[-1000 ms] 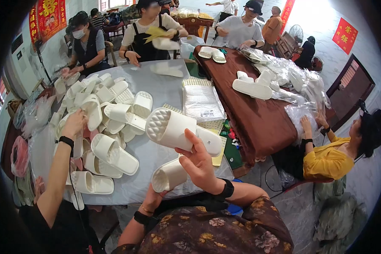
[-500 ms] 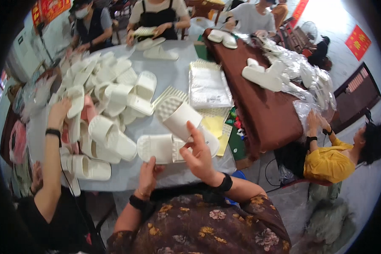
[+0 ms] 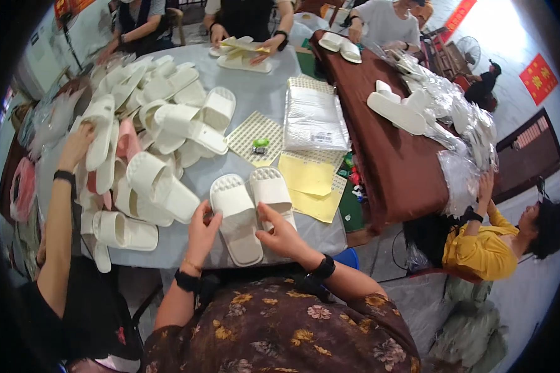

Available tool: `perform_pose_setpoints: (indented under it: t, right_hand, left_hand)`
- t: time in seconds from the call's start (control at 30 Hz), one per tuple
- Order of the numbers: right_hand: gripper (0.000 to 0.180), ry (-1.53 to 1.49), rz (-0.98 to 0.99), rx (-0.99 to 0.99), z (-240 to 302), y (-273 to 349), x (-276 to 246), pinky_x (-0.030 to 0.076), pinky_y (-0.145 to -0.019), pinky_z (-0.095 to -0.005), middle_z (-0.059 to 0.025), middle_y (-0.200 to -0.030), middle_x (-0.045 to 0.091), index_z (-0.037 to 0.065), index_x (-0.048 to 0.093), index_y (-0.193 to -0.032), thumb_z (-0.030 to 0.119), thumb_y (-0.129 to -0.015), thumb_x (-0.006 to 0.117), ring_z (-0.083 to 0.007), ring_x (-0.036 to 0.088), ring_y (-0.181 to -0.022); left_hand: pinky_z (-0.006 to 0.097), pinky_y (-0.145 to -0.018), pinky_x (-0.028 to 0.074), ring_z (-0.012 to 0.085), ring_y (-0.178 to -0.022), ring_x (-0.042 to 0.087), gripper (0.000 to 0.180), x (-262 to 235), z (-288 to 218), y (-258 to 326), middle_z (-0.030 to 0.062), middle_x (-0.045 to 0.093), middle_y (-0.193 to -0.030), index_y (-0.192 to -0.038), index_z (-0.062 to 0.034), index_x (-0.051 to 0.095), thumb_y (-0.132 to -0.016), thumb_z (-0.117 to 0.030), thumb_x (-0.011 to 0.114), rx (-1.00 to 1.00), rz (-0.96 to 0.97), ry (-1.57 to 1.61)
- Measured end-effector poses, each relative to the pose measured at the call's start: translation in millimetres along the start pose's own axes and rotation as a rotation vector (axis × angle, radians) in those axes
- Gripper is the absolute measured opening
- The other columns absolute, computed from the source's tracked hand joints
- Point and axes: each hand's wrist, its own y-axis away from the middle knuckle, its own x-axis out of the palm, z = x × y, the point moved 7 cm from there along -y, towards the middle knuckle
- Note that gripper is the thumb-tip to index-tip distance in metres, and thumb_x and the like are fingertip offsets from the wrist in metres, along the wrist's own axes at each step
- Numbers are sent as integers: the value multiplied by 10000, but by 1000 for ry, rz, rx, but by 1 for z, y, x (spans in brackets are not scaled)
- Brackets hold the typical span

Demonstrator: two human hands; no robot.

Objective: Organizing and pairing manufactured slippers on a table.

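Grey round counter (image 3: 274,99) fills the upper middle of the frame, heaped at its left with white foam slippers (image 3: 162,118). Two white ridged foam slippers (image 3: 250,208) lie side by side, soles up, at the counter's lower edge. Left hand (image 3: 202,230) curls loosely against the left slipper's edge; right hand (image 3: 280,235) rests open-fingered on the right one's heel. Yellow paper sheets (image 3: 308,180) lie just right.

Single head-worn fisheye, looking steeply down and forward over the grey bench (image 3: 264,102); near edge close below, far workers small, rim dark and bent, probably lens vignetting
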Motion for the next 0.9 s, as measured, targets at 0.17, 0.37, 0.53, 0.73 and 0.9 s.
perform_pose_setpoints:
  t: [0.17,0.37,0.53,0.73,0.9]
  right_hand:
    - [497,165,-129,-40,12,-3,-29,488,-884,-401,-224,-1201,561,4,548,-1279,100,-810,682,-343,568,-1062]
    - [573,508,-389,-79,-2,-11,-51,411,-998,-465,-210,-1220,539,9,498,-1325,65,-779,663,-404,493,-1147]
    - [493,497,-394,-66,-11,-24,-56,446,-957,-461,-231,-1176,557,3,523,-1290,62,-811,620,-416,538,-1084]
    - [430,406,-384,-104,-3,-42,-38,479,-912,-460,-223,-1131,570,26,543,-1256,29,-829,590,-412,570,-1044]
    - [435,408,-385,-106,-10,-50,-36,490,-883,-461,-227,-1123,570,29,543,-1254,15,-822,590,-421,583,-1022]
  left_hand:
    - [452,-1081,359,390,-1262,456,633,6,-30,26,227,501,-1346,-1361,0,480,-824,-221,731,327,-33,-511]
    - [466,-1104,334,400,-1295,434,598,12,-32,23,221,481,-1378,-1355,2,480,-831,-185,702,430,-57,-598]
    - [451,-1079,369,401,-1251,467,511,8,-30,11,222,501,-1340,-1331,20,494,-845,-75,619,380,-79,-456]
    - [446,-1071,376,391,-1228,482,455,-5,-27,8,217,513,-1310,-1308,15,504,-867,-59,588,444,-173,-471]
    - [454,-1079,364,401,-1238,474,466,-15,-25,7,222,510,-1319,-1315,17,503,-875,-101,601,423,-205,-535]
